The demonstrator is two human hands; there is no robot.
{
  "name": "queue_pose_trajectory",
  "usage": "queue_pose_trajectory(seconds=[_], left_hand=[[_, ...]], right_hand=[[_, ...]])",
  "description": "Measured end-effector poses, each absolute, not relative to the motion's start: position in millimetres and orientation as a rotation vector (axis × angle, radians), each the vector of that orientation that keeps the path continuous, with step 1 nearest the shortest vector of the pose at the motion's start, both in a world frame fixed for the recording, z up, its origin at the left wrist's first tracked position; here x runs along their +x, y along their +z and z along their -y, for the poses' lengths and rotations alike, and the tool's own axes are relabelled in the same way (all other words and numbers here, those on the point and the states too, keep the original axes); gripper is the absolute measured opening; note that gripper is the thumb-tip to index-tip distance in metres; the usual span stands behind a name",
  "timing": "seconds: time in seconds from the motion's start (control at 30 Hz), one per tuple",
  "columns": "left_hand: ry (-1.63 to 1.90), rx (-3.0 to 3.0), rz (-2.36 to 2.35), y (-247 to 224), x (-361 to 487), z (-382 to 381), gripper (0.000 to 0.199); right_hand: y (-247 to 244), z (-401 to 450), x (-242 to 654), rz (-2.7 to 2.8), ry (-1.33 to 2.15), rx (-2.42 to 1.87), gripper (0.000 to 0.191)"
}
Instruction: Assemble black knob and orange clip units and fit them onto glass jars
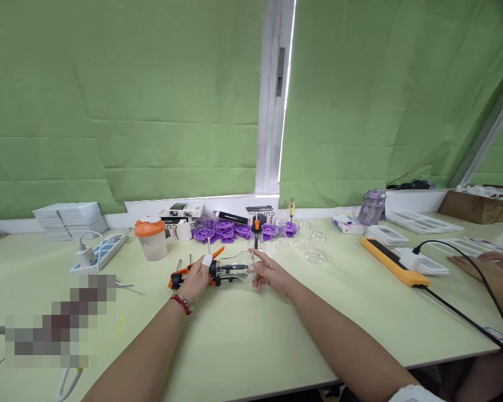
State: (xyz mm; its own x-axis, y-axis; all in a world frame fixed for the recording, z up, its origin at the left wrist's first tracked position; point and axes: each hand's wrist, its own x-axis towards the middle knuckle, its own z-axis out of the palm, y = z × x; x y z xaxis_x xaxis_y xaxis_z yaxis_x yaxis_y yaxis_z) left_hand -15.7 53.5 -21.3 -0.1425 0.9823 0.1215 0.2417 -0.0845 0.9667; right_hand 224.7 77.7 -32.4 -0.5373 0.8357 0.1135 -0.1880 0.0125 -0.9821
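My left hand (196, 276) is closed around a black-and-orange device (176, 279) with metal rods sticking up and an orange lever. A clear glass vessel (236, 267) lies sideways against the device's right end, with black parts showing through it. My right hand (272, 273) has its fingers on the rim at the vessel's right end. Just behind, another black-and-orange piece (256, 226) stands upright. Several clear glass vessels (316, 245) stand to the right of it. Exactly what the device is, I cannot make out.
Purple wheel-like parts (224, 230) and printed boxes (184, 211) line the back. An orange-lidded cup (151, 240) and a white power strip (103, 254) are left. On the right lie an orange power strip (393, 262), a purple bottle (372, 207) and another person's hand (471, 267).
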Motion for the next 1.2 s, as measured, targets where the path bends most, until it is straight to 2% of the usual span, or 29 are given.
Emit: queue_pose_trajectory(seconds=[0.17,0.4,0.57,0.7,0.87,1.2], left_hand=[[1.316,1.392,-1.424,-20,-15,-52,0.044],[1.297,1.246,-1.432,-16,-13,-51,0.043],[1.298,1.212,-1.434,-13,-8,-47,0.047],[1.315,1.269,-1.498,-12,-7,-46,0.049],[1.362,1.567,-1.574,-10,-14,-50,0.044],[1.36,1.642,-1.518,-8,-15,-50,0.031]], right_hand=[[-32,-78,221,1.498,1.661,-0.756,0.069],[-29,-74,228,1.538,1.662,-0.611,0.081],[-30,-77,228,1.568,1.602,-0.654,0.071],[-31,-78,227,1.563,1.583,-0.661,0.071],[-33,-77,224,1.527,1.598,-0.64,0.071],[-31,-75,221,1.398,1.702,-0.644,0.068]])
